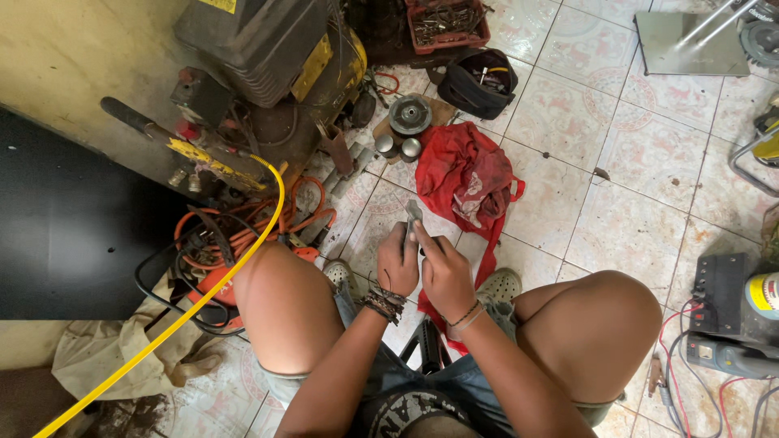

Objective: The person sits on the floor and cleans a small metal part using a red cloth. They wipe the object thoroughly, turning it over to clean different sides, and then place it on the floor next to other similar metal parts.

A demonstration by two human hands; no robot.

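Observation:
I sit low with my knees apart over a tiled floor [568, 122]. My left hand [397, 264] and my right hand [444, 274] meet in front of me, both closed around a small grey metal part [414, 214] whose top sticks up above my fingers. A red cloth bag [466, 174] lies on the floor just beyond my hands. Two short metal cylinders [399, 148] and a round pulley-like disc [410, 114] rest further away on a flat board.
A dark, greasy machine [260, 57] stands at the upper left with a yellow hose [174, 324] and a coil of orange hose [243, 231]. A black pouch [479, 81] and a red parts tray [448, 24] sit at the back. A grey power box [730, 324] stands at the right.

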